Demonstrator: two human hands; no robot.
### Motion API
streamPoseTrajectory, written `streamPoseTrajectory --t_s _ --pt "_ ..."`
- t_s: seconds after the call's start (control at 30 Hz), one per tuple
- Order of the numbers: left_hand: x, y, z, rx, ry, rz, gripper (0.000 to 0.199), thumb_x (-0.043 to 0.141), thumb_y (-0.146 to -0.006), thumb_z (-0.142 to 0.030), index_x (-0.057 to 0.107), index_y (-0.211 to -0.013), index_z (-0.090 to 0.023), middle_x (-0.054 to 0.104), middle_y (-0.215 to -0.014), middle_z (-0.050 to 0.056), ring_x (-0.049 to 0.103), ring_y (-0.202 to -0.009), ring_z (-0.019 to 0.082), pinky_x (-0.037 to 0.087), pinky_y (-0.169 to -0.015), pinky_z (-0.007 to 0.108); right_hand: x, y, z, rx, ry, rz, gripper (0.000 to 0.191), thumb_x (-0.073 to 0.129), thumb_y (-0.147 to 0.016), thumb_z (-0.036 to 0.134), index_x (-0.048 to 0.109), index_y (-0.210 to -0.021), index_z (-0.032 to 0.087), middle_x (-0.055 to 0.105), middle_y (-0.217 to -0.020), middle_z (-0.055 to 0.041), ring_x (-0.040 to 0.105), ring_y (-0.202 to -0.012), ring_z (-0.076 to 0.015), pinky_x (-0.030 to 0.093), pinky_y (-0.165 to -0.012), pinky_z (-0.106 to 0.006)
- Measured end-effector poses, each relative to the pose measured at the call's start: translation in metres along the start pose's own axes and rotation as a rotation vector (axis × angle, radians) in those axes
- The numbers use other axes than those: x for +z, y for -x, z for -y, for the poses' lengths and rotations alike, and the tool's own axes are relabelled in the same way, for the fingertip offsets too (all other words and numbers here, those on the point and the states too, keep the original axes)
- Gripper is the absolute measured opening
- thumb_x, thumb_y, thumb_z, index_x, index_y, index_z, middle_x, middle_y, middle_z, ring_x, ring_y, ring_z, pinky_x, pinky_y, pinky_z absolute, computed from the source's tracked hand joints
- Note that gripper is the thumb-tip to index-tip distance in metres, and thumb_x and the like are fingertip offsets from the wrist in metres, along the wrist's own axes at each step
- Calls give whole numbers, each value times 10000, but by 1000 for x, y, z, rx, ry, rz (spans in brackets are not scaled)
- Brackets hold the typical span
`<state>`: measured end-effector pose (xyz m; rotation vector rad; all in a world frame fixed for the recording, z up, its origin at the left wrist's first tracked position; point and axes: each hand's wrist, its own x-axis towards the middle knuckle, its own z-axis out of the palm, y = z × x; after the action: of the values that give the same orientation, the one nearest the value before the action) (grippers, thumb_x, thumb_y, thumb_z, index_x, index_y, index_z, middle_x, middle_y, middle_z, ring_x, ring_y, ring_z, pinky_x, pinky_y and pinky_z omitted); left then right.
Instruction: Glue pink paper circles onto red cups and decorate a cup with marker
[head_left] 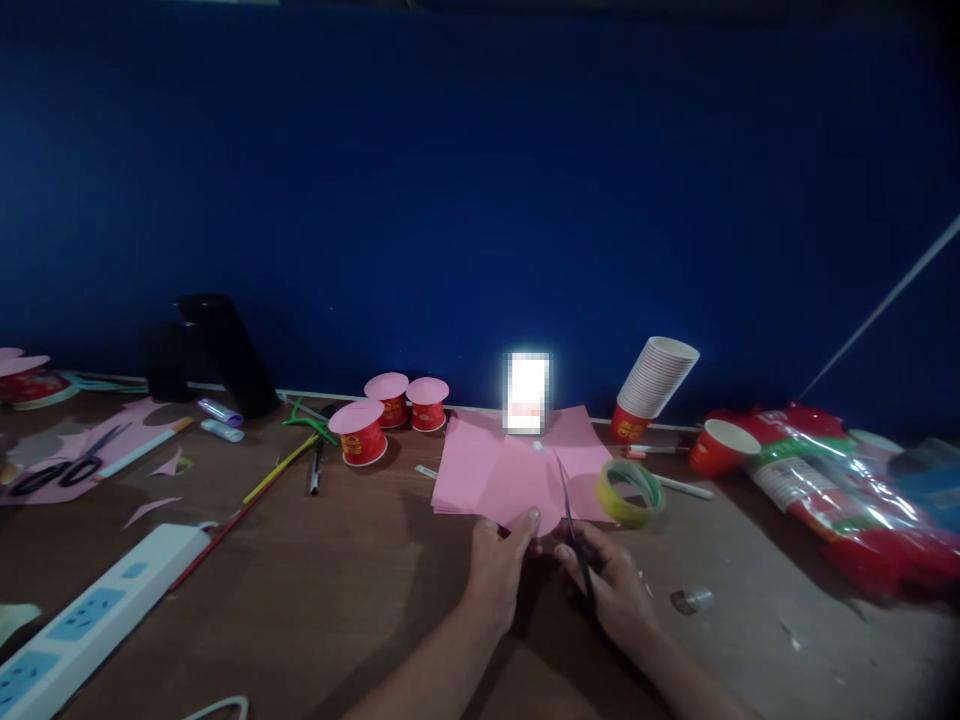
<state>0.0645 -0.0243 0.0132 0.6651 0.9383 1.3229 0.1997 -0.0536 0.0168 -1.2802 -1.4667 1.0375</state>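
Note:
My left hand (501,560) pinches the near edge of a piece of pink paper (517,485), its thumb on top. This piece has a rounded near edge and overlaps a stack of pink sheets (457,465). In my right hand (611,580) are dark scissors (576,550), their blades pointing up and away beside the right edge of the held paper. The fingers wrap round the handles, which are partly hidden. A roll of yellow-green tape (631,493) lies just beyond my right hand.
Behind the sheets stands a bright, pixelated screen (527,393). Red cups with pink discs (358,432) stand left; stacked cups (656,385) lean at the right, near a red plastic package (832,500). A white power strip (97,610) and other scissors (71,470) lie far left.

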Motion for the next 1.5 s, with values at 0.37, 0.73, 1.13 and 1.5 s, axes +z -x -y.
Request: streamPoseTrajectory --t_s 0.37,0.73,1.13,1.5 --pt "1 -1 -2 -11 11 -14 342 774 -640 -376 676 -791 -84 644 -615 29 554 -538 114 472 -539 235 0 1 7 19 22 -9 344 627 -808 439 660 -1044 190 666 -754 -12 529 -510 -110 455 -457 -189" --pt "4 1 -7 -32 37 -44 339 796 -601 -377 646 -715 -95 602 -558 -2 528 -499 100 457 -493 223 -2 2 6 2 77 -17 301 642 -807 370 661 -1040 180 636 -728 -5 499 -486 -96 442 -447 -181" --pt "1 -2 -1 -38 15 -72 369 795 -599 -412 627 -702 -100 600 -552 0 522 -482 97 450 -477 221 -2 2 5 4 80 -33 339 643 -795 413 670 -1040 179 649 -738 -12 510 -482 -105 445 -446 -196" --pt "3 1 -8 -8 -36 -61 389 779 -614 -434 672 -741 -82 661 -605 46 586 -529 149 483 -517 261 -2 2 8 30 76 -27 350 668 -777 409 664 -1033 171 601 -661 14 489 -494 -107 413 -442 -189"
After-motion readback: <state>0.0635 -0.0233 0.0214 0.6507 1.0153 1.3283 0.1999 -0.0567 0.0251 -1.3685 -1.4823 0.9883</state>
